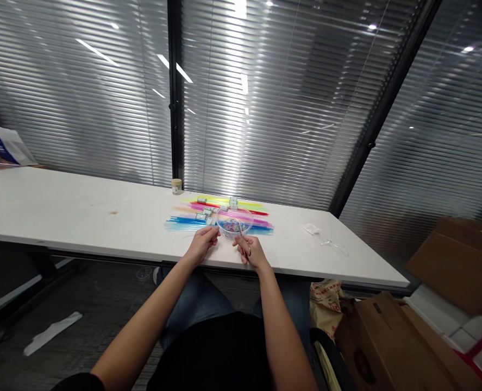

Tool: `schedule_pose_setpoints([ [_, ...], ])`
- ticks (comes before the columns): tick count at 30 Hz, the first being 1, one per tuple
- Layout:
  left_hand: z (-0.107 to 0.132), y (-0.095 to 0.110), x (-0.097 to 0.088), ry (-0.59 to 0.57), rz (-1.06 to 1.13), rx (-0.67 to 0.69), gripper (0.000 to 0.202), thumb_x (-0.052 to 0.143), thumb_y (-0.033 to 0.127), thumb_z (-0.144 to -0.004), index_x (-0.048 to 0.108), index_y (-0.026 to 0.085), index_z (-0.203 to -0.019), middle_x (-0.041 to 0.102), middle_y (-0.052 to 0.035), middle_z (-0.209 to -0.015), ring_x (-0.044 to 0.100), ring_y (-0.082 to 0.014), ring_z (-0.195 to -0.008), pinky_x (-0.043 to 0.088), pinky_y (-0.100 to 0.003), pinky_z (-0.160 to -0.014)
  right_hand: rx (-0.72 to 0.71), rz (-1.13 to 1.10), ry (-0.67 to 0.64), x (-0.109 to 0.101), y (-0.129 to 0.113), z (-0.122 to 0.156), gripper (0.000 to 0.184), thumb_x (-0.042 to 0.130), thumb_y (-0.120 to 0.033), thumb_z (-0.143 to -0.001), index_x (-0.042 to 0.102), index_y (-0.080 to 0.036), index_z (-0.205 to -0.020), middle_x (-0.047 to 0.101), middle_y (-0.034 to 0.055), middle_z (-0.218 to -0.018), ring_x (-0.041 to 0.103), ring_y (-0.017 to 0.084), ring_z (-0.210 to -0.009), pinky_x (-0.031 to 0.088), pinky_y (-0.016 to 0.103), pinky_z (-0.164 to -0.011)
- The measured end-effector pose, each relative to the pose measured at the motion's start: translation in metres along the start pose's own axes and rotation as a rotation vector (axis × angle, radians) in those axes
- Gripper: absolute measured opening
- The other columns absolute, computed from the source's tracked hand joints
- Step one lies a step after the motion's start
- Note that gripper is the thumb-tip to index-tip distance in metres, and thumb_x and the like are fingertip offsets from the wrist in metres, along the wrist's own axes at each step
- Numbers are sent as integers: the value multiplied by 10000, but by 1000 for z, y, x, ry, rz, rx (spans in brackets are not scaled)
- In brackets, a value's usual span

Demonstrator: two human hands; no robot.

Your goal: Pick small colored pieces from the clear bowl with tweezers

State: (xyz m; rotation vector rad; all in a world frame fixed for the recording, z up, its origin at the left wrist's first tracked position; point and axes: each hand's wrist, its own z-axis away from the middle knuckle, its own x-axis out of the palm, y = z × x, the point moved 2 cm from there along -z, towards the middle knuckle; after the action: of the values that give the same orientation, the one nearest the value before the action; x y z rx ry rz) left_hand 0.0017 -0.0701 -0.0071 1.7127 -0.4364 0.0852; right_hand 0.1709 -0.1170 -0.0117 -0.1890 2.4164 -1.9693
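A clear round bowl point(233, 224) with small coloured pieces in it stands on the white table point(81, 212), on top of a fan of long coloured straws point(220, 214). My left hand point(203, 243) rests beside the bowl's left side, fingers curled and pinched on something too small to make out. My right hand point(249, 251) is closed round a pair of scissors point(243, 234), whose blades point up toward the bowl's rim. Several small bottles point(208, 212) lie among the straws.
A small jar point(176, 186) stands behind the straws. Crumpled clear plastic point(326, 236) lies on the table to the right. Cardboard boxes point(448, 282) crowd the floor at right, with a printed bag point(325, 304) under the table edge. Window blinds close off the back.
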Motion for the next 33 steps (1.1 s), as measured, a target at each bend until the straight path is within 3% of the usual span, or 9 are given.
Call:
schedule_pose_setpoints([
  [17, 3, 3, 2, -34, -9, 7, 374, 776, 443, -640, 545, 148, -627, 472, 35, -579, 412, -61, -497, 314, -182, -482, -10, 76, -29, -2, 4, -2, 450, 660, -589, -750, 595, -148, -691, 383, -85, -428, 347, 60, -267, 224, 190, -290],
  [33, 0, 1, 0, 3, 9, -1, 383, 781, 474, -608, 600, 148, -696, 553, 14, -665, 430, -65, -505, 334, -200, -490, -8, 72, -17, -1, 1, 0, 460, 658, -605, -733, 592, -154, -672, 383, -82, -431, 345, 62, -274, 215, 199, -298],
])
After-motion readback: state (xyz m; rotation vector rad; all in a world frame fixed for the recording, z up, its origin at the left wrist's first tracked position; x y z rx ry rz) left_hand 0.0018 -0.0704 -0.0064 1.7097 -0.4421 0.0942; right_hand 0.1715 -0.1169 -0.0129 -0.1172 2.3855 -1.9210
